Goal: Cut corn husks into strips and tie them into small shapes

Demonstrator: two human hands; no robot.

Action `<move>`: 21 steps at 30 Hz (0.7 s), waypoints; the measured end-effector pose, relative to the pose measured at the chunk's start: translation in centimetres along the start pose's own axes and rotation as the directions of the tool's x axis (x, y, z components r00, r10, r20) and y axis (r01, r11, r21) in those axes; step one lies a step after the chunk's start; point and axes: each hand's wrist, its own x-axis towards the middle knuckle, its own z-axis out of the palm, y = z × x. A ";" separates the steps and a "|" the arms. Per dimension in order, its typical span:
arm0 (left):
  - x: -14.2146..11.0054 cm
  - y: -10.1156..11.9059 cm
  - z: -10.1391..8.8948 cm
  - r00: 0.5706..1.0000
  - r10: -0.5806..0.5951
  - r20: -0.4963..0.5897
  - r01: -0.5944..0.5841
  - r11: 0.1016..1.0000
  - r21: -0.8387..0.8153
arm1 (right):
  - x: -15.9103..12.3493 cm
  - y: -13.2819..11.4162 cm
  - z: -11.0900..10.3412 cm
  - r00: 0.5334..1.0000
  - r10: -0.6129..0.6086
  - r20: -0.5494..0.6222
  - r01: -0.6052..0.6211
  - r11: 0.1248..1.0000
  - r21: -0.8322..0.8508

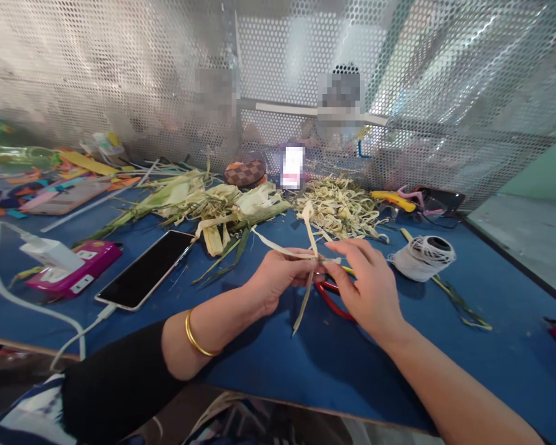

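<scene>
Pale corn husk strips (pixel 309 225) cross one another between my two hands above the blue table. My left hand (pixel 282 275) pinches them where they meet, with one strip hanging down and others sticking up and out to the left. My right hand (pixel 366 278) has thumb and forefinger closed on the short right-hand end of a strip. Below and partly behind my right hand lie red-handled scissors (pixel 332 301); their far part is hidden. A spool of white thread (pixel 424 258) sits to the right of my right hand.
Beyond my hands lie a pile of curled husk strips (pixel 340 204) and a heap of husks (pixel 204 204). At left are a dark phone (pixel 146 269) on a cable and a magenta power strip (pixel 76 269). A perforated metal panel (pixel 301 62) closes the back.
</scene>
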 end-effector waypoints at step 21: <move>0.0 1.0 -1.1 0.856 0.516 0.039 -0.402 0.616 0.677 | 0.8 0.6 -0.7 0.913 0.367 0.178 -0.407 0.837 0.365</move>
